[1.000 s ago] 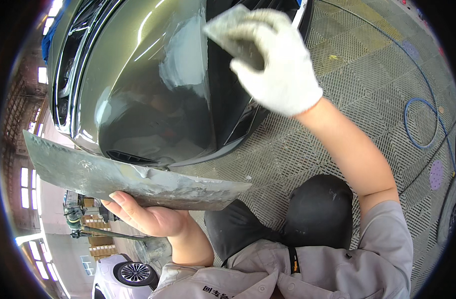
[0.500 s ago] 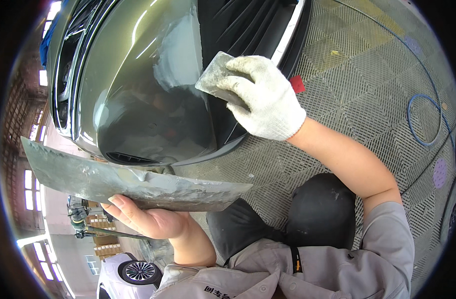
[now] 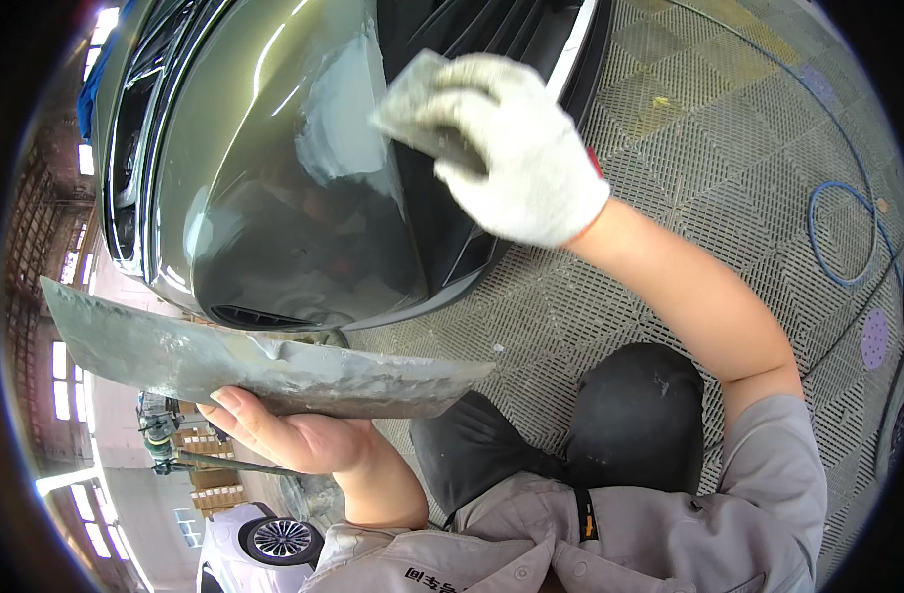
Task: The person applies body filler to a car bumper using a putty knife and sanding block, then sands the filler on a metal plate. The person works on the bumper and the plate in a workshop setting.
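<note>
My right hand [image 3: 521, 148], in a white knit glove, grips a flat grey filler spreader [image 3: 409, 107]. The spreader's edge is beside a patch of light grey body filler [image 3: 341, 119] on the dark green car bumper [image 3: 303, 237]; I cannot tell whether it touches. My bare left hand [image 3: 294, 430] holds a long, curved, filler-smeared mixing board [image 3: 195, 351] from below, with the thumb against its near edge. A small lump of grey paste [image 3: 266, 346] sits along the board's upper edge. The fingers under the board are partly hidden.
Black sheeting [image 3: 452, 35] covers the area right of the filler patch. A blue hose [image 3: 816, 232] lies coiled on the grated floor [image 3: 699, 267] at the right. At the lower left stand a white car [image 3: 239, 549] and a stack of boxes [image 3: 215, 489].
My right hand and the spreader have moved up and slightly left, along the right side of the filler patch. The left hand and board have barely moved.
</note>
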The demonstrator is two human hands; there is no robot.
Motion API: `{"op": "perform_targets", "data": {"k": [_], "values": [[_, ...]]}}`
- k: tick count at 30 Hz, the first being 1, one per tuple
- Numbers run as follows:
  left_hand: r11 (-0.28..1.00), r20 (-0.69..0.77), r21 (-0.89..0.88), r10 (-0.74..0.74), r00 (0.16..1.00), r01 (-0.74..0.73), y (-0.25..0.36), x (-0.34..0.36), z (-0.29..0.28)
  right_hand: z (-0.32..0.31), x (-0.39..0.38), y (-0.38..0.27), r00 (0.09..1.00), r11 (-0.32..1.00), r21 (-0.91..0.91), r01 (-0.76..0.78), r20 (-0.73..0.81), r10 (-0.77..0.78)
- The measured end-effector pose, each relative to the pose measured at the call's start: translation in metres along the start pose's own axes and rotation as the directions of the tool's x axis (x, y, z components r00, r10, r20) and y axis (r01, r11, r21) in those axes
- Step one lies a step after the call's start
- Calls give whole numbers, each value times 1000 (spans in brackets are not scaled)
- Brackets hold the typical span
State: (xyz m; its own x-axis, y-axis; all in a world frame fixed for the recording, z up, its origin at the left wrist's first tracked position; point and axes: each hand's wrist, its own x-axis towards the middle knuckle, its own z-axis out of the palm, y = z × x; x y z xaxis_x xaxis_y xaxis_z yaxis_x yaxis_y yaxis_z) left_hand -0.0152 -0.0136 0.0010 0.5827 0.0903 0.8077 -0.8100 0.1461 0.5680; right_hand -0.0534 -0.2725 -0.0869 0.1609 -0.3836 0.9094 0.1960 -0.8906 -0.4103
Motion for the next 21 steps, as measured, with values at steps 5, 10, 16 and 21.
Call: {"op": "perform_targets", "data": {"k": [5, 10, 16, 21], "values": [[991, 1, 112, 70, 998, -70, -2, 2, 3, -6, -37, -15, 990, 974, 198, -107, 113, 85], [1000, 156, -9, 3, 988, -1, -1, -3, 19, -67, -47, -22, 937, 603, 750, -271, 350, -14], [999, 86, -20, 50, 995, -48, 4, 11, 31, -67, -61, -11, 839, 469, 783, -408, 525, -147], [985, -17, 123, 125, 992, -122, 20, 29, 26, -34, -59, -6, 902, 768, 522, -372, 399, 166]]}}
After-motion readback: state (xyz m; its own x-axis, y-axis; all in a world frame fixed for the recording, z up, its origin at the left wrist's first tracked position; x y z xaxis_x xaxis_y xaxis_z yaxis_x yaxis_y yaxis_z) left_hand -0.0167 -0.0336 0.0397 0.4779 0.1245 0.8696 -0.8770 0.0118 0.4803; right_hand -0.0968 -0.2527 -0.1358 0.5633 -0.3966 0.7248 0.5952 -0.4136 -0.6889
